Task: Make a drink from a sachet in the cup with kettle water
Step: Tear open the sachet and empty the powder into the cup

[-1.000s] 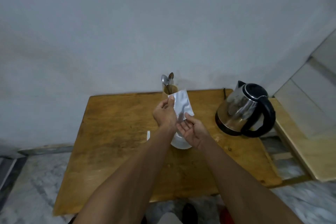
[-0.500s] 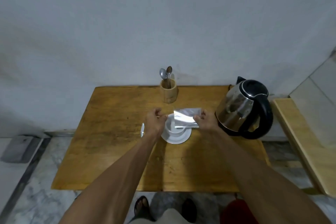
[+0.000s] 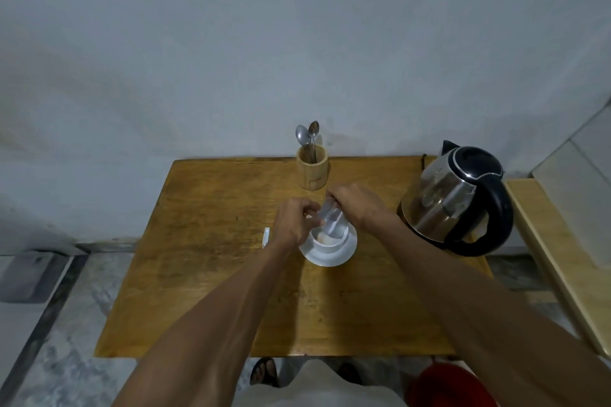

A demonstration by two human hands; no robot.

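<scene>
- Head view: both hands pinch a silver sachet (image 3: pixel 331 221) tipped mouth-down over the cup (image 3: pixel 325 239); the left hand (image 3: pixel 295 221) grips its left edge and the right hand (image 3: pixel 357 207) its upper end.
- Pale powder lies inside the cup.
- Cup sits on a saucer (image 3: pixel 348 249) on the table (image 3: pixel 215 241).
- Left of the cup: a torn strip (image 3: pixel 266 237).
- Behind the cup: a holder (image 3: pixel 312 172) with spoons (image 3: pixel 307 135).
- Right of the cup: the kettle (image 3: pixel 458 196).

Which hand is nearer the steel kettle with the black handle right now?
Right. The right hand holds the silvery sachet over the white cup, just left of the steel kettle; the left hand sits farther away, across the cup.
</scene>
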